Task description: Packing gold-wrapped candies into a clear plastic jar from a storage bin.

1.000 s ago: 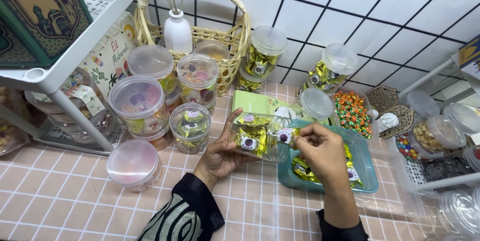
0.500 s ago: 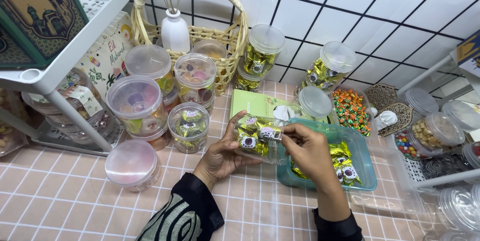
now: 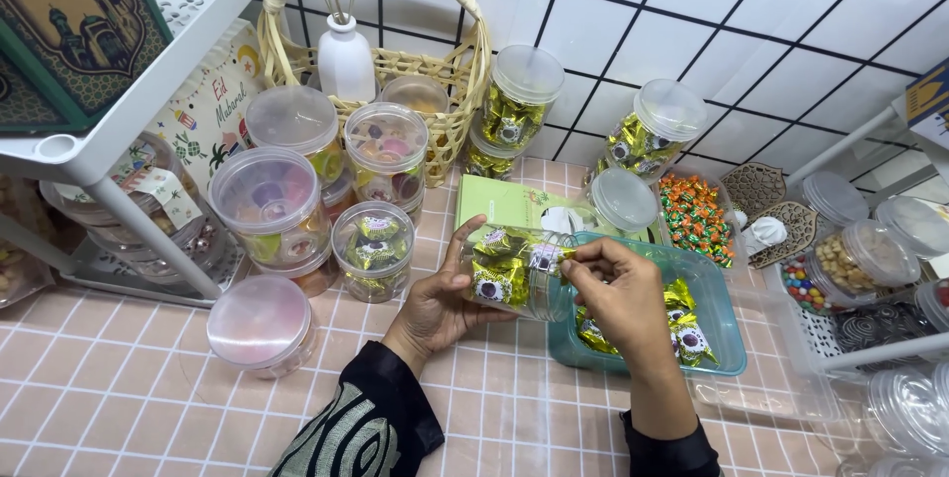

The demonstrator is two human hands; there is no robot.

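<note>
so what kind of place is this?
Probably a home counter set up for packing sweets: a pink tiled worktop, many lidded clear jars of wrapped candies, and a teal tray of sweets. The left hand holds a jar; the right hand fills it.

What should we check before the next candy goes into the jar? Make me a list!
1. Jar held firm: the left hand wraps the clear jar, which lies tilted on its side. Ok.
2. Jar mouth open: no lid on it, and the right hand is at the opening. Ok.
3. Candy in the fingers: the right hand's fingertips pinch at the rim, but whether they hold a sweet is hidden. Cannot tell.
4. More candy ready: gold-wrapped sweets lie in the teal tray. Ok.
5. Room left in the jar: it looks fairly full of wrapped sweets. Cannot tell.
6. Lid nearby: a loose clear lid lies behind the tray. Ok.
</note>
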